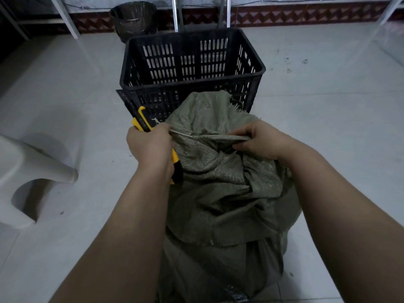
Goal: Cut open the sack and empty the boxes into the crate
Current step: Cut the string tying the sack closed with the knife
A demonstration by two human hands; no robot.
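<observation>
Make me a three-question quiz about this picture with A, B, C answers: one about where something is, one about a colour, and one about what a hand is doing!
1. Where is the crate?
A. beyond the sack, farther away
B. on top of the sack
C. inside the sack

2. What colour is the knife?
A. red
B. yellow and black
C. blue

3. What is the right hand doing?
A. holding the knife
B. hanging empty
C. pinching the sack's cloth

Answers:
1 A: the crate stands just past the sack's top.
2 B: the knife's yellow and black body sticks out of the left hand.
3 C: the right hand's fingers and thumb pinch a fold at the sack's mouth.
</observation>
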